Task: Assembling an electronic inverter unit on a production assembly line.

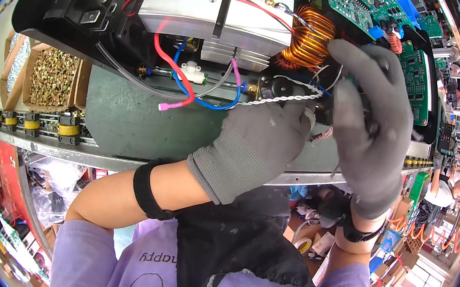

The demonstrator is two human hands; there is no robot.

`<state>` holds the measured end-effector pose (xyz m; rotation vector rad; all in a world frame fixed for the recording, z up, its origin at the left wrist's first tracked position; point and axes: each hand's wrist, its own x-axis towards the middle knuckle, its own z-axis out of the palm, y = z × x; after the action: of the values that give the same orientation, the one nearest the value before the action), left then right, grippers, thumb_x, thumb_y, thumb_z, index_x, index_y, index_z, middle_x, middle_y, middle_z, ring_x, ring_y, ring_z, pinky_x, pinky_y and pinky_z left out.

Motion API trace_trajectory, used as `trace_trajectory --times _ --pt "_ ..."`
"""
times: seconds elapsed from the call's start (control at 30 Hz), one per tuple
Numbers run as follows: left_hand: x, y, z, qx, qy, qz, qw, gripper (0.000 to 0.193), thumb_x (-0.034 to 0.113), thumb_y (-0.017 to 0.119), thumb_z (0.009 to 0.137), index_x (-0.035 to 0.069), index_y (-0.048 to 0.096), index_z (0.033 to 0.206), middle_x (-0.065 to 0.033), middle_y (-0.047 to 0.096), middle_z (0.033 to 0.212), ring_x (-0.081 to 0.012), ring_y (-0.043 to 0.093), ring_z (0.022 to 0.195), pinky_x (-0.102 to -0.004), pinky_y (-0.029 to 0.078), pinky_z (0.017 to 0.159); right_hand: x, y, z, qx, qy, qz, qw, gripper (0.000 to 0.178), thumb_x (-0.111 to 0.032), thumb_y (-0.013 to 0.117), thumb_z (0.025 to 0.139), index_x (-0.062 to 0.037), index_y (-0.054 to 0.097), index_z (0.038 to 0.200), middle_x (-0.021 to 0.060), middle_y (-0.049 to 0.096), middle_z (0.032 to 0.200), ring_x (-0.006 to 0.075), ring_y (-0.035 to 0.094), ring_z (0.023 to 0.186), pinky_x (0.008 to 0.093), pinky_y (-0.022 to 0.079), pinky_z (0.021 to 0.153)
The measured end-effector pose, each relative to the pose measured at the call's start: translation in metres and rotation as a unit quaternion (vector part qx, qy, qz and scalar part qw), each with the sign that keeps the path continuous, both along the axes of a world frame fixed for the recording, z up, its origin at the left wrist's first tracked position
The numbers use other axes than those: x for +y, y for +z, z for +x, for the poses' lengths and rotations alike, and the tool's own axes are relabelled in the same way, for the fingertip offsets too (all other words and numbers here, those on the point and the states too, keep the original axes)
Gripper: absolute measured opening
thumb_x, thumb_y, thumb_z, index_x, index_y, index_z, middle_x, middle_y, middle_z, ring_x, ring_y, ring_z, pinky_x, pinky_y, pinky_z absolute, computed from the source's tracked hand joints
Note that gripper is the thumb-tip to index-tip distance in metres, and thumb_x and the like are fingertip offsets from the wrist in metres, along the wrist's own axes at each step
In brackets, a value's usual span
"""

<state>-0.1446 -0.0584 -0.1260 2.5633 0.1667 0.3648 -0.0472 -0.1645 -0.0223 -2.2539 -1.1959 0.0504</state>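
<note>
In a grey glove, my left hand (265,139) reaches into the near edge of an open machine housing. Its fingers are bent closed beside a black solenoid valve (283,87) and a twisted white wire pair (281,97); what they hold is hidden. Just to its right, my gloved right hand (373,121) is raised over the housing, its fingers curved and apart, slightly blurred. Beyond it stands a copper-wound coil (310,38). Left of the valve, a red lead (182,89) with a pink terminal and a blue tube (211,106) hang toward me.
Silver heat sinks (217,13) fill the housing's middle, with green circuit boards (416,80) at its right. Cardboard bins of small brass-coloured parts (51,78) stand at left. A roller track (31,124) runs along the bench edge. A person (445,190) is far right.
</note>
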Motion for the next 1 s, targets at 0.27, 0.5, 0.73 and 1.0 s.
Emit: trace_trajectory --times 0.27,0.5,0.73,1.0 --pt "0.000 -0.009 0.003 0.005 -0.024 0.018 1.000 0.025 0.023 0.059 0.099 0.007 0.067 0.117 -0.0113 0.069 0.106 -0.0260 0.069 0.066 -0.0408 0.055 0.051 -0.026 -0.019 -0.021 -0.128 0.032 0.069 0.989 0.034 0.002 0.061 0.082 -0.0067 0.072 0.113 0.0175 0.057 0.120 0.0282 0.065 0.102 0.0373 0.054 0.086" --pt "0.002 -0.009 -0.002 -0.043 -0.044 0.050 0.997 0.024 0.023 0.059 0.099 0.007 0.068 0.114 -0.0098 0.067 0.118 -0.0228 0.069 0.069 -0.0370 0.055 0.049 -0.058 -0.075 -0.018 -0.127 0.086 0.228 0.961 0.018 -0.029 0.064 0.099 -0.0126 0.069 0.099 0.0125 0.045 0.118 0.0342 0.061 0.109 0.0555 0.055 0.101" --pt "0.002 -0.008 0.001 -0.031 -0.033 0.073 0.996 0.025 0.019 0.063 0.095 0.006 0.069 0.115 -0.0110 0.068 0.121 -0.0216 0.069 0.068 -0.0365 0.054 0.049 -0.025 -0.044 0.005 -0.095 0.072 0.214 0.969 0.012 -0.008 0.058 0.091 -0.0020 0.068 0.095 0.0171 0.058 0.112 0.0305 0.062 0.099 0.0399 0.055 0.083" --pt "0.003 -0.006 0.000 -0.050 -0.047 0.077 0.995 0.023 0.019 0.063 0.094 0.006 0.070 0.112 -0.0102 0.069 0.119 -0.0224 0.069 0.069 -0.0369 0.055 0.051 -0.020 -0.034 -0.001 -0.047 0.032 0.149 0.987 0.016 -0.008 0.057 0.085 -0.0016 0.068 0.095 0.0142 0.055 0.114 0.0260 0.058 0.102 0.0384 0.051 0.091"
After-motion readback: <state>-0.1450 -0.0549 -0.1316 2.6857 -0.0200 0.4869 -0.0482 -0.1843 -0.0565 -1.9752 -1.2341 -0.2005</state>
